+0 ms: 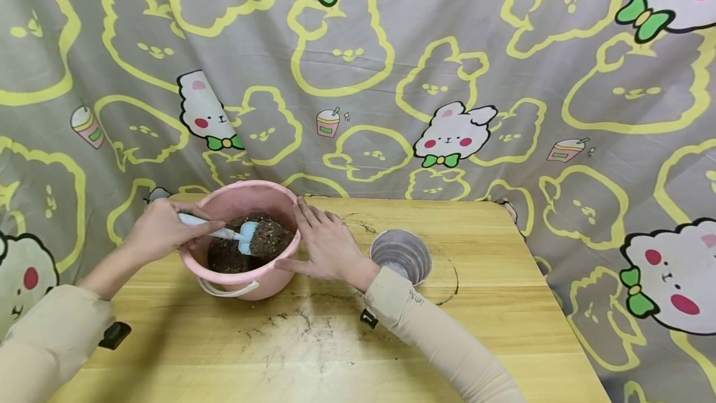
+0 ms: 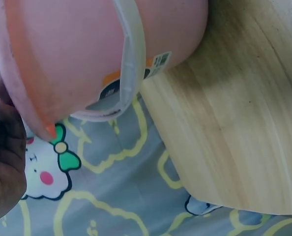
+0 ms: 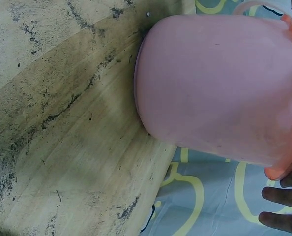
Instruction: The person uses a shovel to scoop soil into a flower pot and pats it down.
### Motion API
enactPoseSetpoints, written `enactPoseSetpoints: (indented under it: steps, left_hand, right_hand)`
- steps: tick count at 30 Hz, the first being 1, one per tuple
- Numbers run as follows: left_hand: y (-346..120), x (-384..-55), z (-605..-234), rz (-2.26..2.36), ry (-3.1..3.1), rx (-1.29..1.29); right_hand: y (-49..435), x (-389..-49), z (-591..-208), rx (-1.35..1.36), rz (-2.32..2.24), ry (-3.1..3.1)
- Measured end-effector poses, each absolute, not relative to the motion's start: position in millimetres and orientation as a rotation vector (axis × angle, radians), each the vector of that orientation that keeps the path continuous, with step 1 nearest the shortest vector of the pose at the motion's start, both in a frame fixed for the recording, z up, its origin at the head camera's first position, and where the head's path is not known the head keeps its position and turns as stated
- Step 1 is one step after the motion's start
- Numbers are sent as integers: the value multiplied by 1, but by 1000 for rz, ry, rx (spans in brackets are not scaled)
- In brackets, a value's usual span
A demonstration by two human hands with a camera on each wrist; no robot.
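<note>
A pink bucket with dark soil in it stands on the wooden table, its white handle hanging down in front. My left hand grips the pale handle of a small shovel over the bucket's left rim. The light blue shovel blade is in the soil, its tip hidden. On the bucket's right side, my right hand rests against the rim with its fingers extended and the thumb apart. In the right wrist view, some right fingers show beside the rim; the left wrist view shows the left hand at the rim.
A grey ridged pot stands right of the bucket, beside my right wrist. Soil crumbs are scattered across the table. A patterned curtain hangs behind the table's far edge.
</note>
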State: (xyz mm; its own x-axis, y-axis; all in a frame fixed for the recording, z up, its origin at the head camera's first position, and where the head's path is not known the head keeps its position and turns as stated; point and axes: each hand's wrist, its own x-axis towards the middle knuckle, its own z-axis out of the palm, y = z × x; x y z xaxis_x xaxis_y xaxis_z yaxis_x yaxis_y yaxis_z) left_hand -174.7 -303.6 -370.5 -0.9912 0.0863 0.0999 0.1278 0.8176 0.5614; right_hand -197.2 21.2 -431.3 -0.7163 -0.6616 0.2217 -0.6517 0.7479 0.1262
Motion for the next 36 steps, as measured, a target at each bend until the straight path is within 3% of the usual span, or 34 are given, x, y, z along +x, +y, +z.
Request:
enactPoseSetpoints:
  steps: [12, 36]
  left_hand:
    - [-323, -161, -377, -1276, -2815, -41]
    - [-321, -154, -375, -1236, -2778, 45]
  right_hand:
    - [21, -197, -430, 1040, -59, -2707]
    - [47, -197, -425, 1035, 29, -2639]
